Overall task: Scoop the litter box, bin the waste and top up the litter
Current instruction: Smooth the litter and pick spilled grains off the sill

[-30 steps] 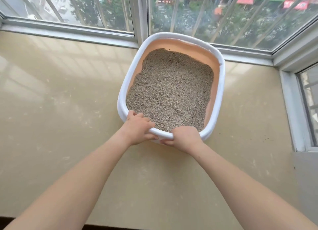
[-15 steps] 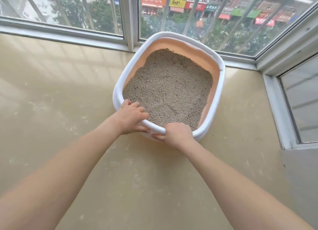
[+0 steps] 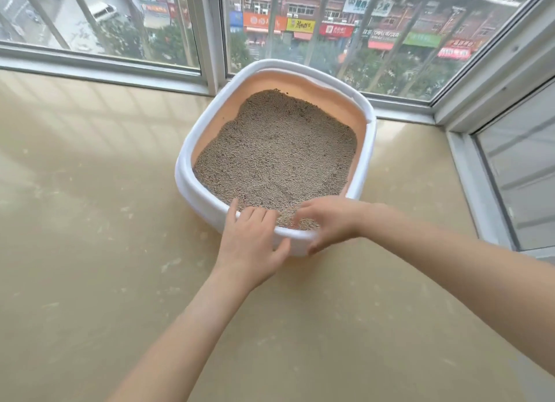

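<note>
Glossy beige floor (image 3: 90, 221) by window (image 3: 330, 26); left hand (image 3: 250, 245) & right hand (image 3: 327, 221) grasping litter box (image 3: 192, 173) near rim.

Soft window (image 3: 330, 26) daylight, floor (image 3: 90, 221) glare, blurred hands (image 3: 327, 221)

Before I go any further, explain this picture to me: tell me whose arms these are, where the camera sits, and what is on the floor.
There is no machine here. The two bare arms belong to a person wearing a wide-angle camera on the head, so you look forward and down as they do.

On the beige floor, in the corner by the windows, sits a litter box: a white rim around a peach tray, filled with grey-brown litter.

The left hand lies over the near rim, fingers curled over the edge and thumb against the outer wall. The right hand reaches in from the right; its fingers hover at the litter and it looks blurred, so I cannot tell whether it grips anything.

No scoop, bin or litter bag is in view.
</note>
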{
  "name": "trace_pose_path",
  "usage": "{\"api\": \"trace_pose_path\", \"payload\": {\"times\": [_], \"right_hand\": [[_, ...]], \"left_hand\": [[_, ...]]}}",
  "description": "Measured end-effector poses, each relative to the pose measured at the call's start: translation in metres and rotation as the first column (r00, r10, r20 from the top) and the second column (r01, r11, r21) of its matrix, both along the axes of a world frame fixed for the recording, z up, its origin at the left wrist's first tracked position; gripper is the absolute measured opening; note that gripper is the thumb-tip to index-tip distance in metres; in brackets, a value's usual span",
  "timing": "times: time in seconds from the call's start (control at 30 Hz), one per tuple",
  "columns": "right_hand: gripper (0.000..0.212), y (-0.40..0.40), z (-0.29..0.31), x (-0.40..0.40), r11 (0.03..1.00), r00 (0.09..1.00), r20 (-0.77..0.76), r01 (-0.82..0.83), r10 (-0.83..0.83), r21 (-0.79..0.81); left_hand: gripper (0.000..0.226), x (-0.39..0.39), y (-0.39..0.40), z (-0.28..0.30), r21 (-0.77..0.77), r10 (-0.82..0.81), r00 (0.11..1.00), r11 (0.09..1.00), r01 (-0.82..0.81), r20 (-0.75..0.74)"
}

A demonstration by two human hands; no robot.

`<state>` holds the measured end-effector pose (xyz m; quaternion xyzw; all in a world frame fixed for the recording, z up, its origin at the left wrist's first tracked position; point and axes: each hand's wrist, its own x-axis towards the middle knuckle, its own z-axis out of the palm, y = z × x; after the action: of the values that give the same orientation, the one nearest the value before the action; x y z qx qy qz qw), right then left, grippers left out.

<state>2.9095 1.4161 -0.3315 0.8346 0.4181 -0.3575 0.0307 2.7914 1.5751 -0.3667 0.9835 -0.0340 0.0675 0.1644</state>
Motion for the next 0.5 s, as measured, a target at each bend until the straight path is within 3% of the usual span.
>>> {"api": "trace_pose_path", "payload": {"times": [0.13,0.3,0.5], "right_hand": [[0.053,-0.047,0.012,0.062,0.976,0.984,0.125,-0.102,0.128,-0.193],[0.046,-0.064,0.013,0.121,0.932,0.912,0.317,-0.151,0.260,-0.329],[0.024,-0.067,-0.013,0.156,0.879,0.782,0.470,-0.203,0.411,-0.432]], "left_hand": [[0.049,0.027,-0.058,0.006,-0.092,-0.043,0.983,0.995,0.027,-0.180],[0.033,0.065,-0.132,0.005,-0.101,0.088,0.921,0.986,-0.135,-0.379],[0.029,0.108,-0.163,-0.009,-0.067,0.264,0.893,0.949,-0.307,-0.364]]}}
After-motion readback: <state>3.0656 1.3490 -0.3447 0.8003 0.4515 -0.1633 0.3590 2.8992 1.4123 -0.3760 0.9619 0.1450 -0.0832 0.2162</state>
